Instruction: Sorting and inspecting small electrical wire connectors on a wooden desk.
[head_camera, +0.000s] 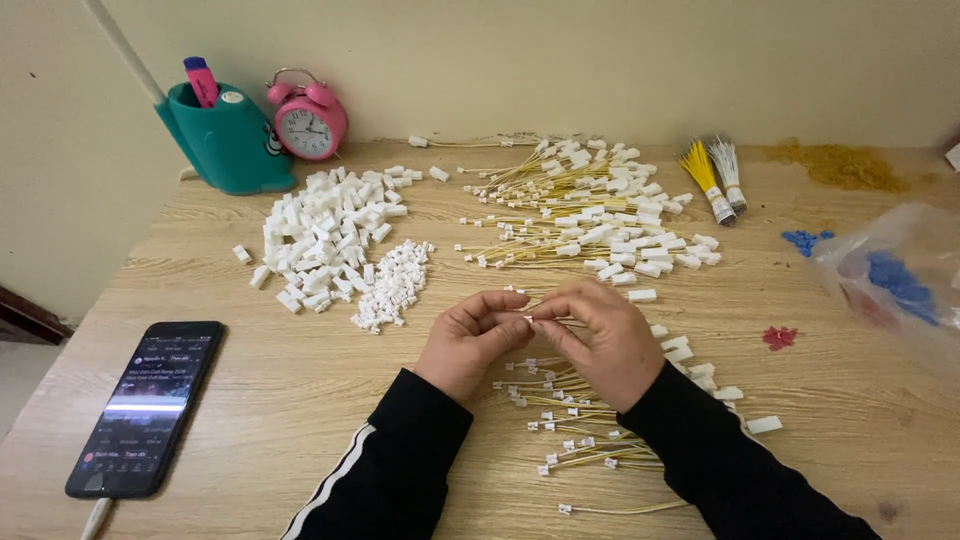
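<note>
Hands, left and right, each grip pinching one white-tipped yellow wire, lying left-right above wooden table.

A black phone with a lit screen is seen at lower left on the wooden table. A teal pen holder and a pink alarm clock are placed at upper left. A clear bag holding blue pieces is found at right.
</note>
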